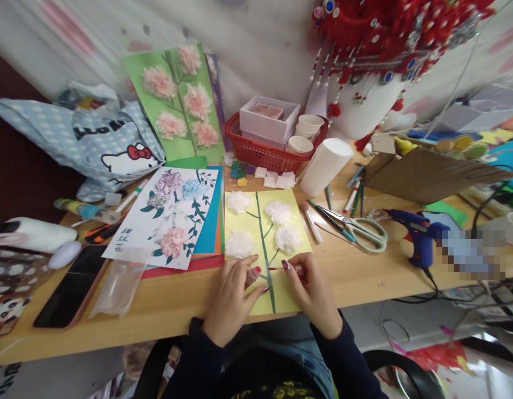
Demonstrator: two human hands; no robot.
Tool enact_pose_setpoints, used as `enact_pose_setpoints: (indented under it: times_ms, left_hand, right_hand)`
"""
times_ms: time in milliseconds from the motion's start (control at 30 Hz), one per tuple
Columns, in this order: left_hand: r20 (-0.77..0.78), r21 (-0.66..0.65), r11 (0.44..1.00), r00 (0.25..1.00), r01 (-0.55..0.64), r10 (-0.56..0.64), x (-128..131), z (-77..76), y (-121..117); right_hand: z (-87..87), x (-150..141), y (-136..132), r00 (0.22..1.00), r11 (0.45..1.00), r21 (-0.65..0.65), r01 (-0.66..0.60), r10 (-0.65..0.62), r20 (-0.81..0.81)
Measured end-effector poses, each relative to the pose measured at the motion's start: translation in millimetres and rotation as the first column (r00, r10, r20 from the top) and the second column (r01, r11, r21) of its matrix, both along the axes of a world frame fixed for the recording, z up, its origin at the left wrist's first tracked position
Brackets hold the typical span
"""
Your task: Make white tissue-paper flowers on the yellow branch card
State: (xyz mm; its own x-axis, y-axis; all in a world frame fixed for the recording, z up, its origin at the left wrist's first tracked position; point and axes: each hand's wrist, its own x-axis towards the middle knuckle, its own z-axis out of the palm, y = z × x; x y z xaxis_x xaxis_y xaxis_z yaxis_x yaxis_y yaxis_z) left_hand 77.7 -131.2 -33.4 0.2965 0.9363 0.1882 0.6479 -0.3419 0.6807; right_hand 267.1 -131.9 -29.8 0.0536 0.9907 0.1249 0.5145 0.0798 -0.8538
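Note:
A yellow card (288, 202) lies on the wooden table's front edge, with a green paper stem (261, 233) and several white tissue flowers (279, 213) glued on it. My left hand (231, 293) rests on the card's lower left, fingers curled, thumb and forefinger pinched near the stem. My right hand (312, 291) sits on the card's lower right, pinching a thin red stick-like thing (275, 268) whose tip points at the stem. What the left fingers hold is too small to name.
Left of the card lie a white flower picture (168, 216) on coloured sheets, a phone (73, 291) and a plastic bag. Scissors (360, 227), pens and a blue glue gun (414, 235) lie to the right. A red basket (256, 149) and white roll (325, 166) stand behind.

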Motion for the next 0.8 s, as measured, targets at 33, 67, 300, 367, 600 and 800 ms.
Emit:
enact_pose_setpoints:
  times_ms: [33,67,300,367,600,800]
  left_hand:
    - [0.002,-0.008,1.000,1.000,-0.011,0.011,0.2,0.0,0.0]
    - [0.006,-0.020,1.000,1.000,-0.019,0.020,0.4,0.1,-0.1]
    - [0.036,-0.051,0.997,0.998,-0.052,0.054,2.2,1.5,1.2]
    - [0.034,-0.042,0.998,0.998,-0.047,0.049,2.3,1.5,1.8]
    - [0.022,-0.023,0.999,0.999,-0.038,0.039,2.2,2.3,2.8]
    - [0.036,-0.028,0.999,0.999,-0.032,0.033,1.2,0.4,1.6]
  right_hand:
    - [-1.3,-0.3,0.4,1.000,1.000,-0.007,0.002,-0.002,0.007]
    - [-2.4,-0.5,0.9,1.000,1.000,-0.012,0.006,-0.006,0.016]
    - [-4.0,-1.2,3.5,0.996,1.000,0.008,0.002,-0.003,0.085]
    - [-4.0,-2.1,3.5,0.996,1.000,0.018,0.008,-0.010,0.088]
    - [-3.7,-2.7,4.0,0.995,1.000,-0.002,-0.003,0.004,0.101]
    - [-3.1,-1.3,6.6,0.996,0.998,-0.053,-0.031,0.035,0.078]
